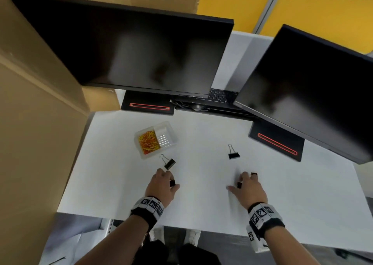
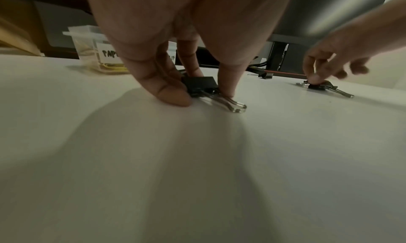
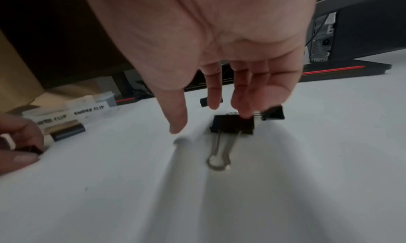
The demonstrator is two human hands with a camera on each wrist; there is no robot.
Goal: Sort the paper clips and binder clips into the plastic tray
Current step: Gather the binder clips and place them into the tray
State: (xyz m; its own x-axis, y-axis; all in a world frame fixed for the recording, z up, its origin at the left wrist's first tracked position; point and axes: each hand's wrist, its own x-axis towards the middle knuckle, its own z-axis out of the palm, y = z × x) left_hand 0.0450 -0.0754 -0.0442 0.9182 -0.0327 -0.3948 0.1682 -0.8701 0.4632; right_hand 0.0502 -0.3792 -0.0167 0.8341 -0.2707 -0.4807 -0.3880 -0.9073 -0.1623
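A clear plastic tray [image 1: 141,134] holds yellow and orange paper clips [image 1: 148,142] in its left compartment; the right compartment [image 1: 164,137] looks bare. My left hand [image 2: 202,95] pinches a black binder clip [image 2: 201,86] that lies on the white desk, thumb on one side and a finger on the other. My right hand [image 3: 211,123] reaches down with straight fingers onto a second binder clip [image 3: 232,123], its thumb held apart. Loose binder clips lie near the tray [image 1: 169,163], further back at mid-desk [image 1: 234,155], and just past my right fingers [image 1: 254,174].
Two dark monitors [image 1: 129,50] [image 1: 310,87] overhang the back of the desk on black stands with red stripes [image 1: 149,106] [image 1: 277,143]. A large cardboard box [image 1: 34,123] walls the left side. The desk's front edge [image 1: 181,222] runs just behind my wrists.
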